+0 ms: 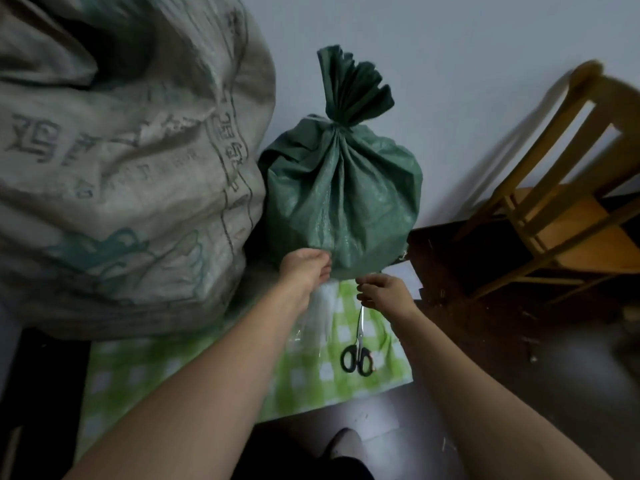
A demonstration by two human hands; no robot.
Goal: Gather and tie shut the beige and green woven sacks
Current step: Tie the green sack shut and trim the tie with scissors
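Note:
The green woven sack (pixel 341 199) stands against the wall, its neck gathered and bound, with the top fanning out above the tie (pixel 337 123). The big beige printed sack (pixel 114 161) leans beside it on the left, touching it; its mouth is out of view. My left hand (pixel 306 268) is at the green sack's lower left edge, fingers closed on a translucent white plastic strip (pixel 322 310) that hangs below it. My right hand (pixel 382 292) hovers just under the sack's base with fingers pinched together; I see nothing in it.
Black-handled scissors (pixel 358 355) lie on a green-and-white checked cloth (pixel 214 372) under my arms. A wooden chair (pixel 568 209) stands at the right on the dark floor. A white paper piece (pixel 407 275) lies by the sack's base. My foot (pixel 343 443) shows at the bottom.

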